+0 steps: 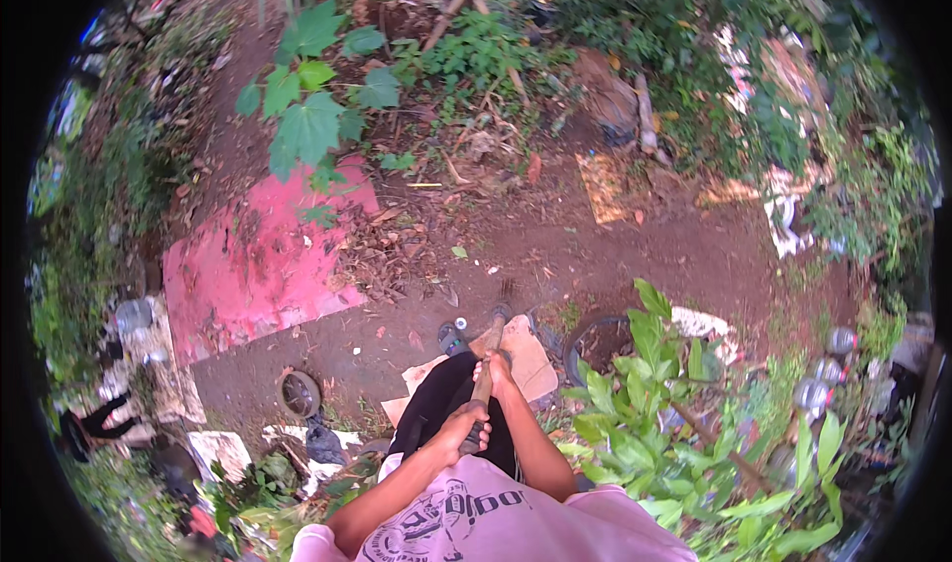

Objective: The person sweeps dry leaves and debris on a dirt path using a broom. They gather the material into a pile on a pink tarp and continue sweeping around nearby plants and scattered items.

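Note:
Both hands grip a long wooden tool handle (482, 391) that runs forward from my waist toward the ground. My left hand (462, 432) wraps its dark butt end, close to my body. Farther along the shaft, my right hand (496, 372) is closed around the wood. The tool's far end, by my front foot, is blurred; fine tines seem to show there, but I cannot tell its exact kind. A sandal (452, 339) on one foot rests on brown soil beside a torn cardboard sheet (532, 357).
Dry leaves (390, 246) lie heaped against a dirty red sheet (260, 257) at the left. A wheel-like round object (299, 394) sits lower left. A dark tub rim (573, 354) and a leafy plant (632, 421) stand at right, near plastic bottles (812, 394). Another person (97, 424) is far left.

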Tool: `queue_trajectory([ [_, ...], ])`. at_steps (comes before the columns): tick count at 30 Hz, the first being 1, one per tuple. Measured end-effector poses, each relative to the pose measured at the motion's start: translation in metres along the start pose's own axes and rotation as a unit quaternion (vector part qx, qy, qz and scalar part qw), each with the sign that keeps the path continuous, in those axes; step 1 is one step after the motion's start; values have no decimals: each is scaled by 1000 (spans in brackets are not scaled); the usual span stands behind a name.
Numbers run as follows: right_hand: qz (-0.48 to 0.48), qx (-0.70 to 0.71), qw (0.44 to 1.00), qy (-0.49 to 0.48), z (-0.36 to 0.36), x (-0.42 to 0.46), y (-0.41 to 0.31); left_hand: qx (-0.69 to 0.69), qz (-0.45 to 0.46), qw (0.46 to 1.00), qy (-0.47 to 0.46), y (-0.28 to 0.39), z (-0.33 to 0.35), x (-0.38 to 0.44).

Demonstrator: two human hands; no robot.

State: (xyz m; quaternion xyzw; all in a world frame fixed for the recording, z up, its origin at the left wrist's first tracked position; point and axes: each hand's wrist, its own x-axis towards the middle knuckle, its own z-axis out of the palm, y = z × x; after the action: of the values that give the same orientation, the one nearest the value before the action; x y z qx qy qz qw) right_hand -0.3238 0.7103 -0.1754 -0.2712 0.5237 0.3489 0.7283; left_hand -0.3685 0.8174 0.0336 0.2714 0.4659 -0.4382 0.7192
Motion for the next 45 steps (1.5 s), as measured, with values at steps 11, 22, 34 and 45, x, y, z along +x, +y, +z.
queue_trajectory([
  [11, -140, 97, 976, 137, -128, -66, 55, 159, -170, 972, -11, -97, 1, 21],
  [22, -90, 137, 974, 159, -152, -47, 123, 160, -194, 967, -34, -143, -70, 35],
  [34, -233, -49, 947, 215, 0, 95, 182, 28, -170, 980, -96, 7, -247, 40],
  [45, -175, -142, 963, 149, 227, 243, 292, -152, -83, 977, -125, 157, -474, 6],
])
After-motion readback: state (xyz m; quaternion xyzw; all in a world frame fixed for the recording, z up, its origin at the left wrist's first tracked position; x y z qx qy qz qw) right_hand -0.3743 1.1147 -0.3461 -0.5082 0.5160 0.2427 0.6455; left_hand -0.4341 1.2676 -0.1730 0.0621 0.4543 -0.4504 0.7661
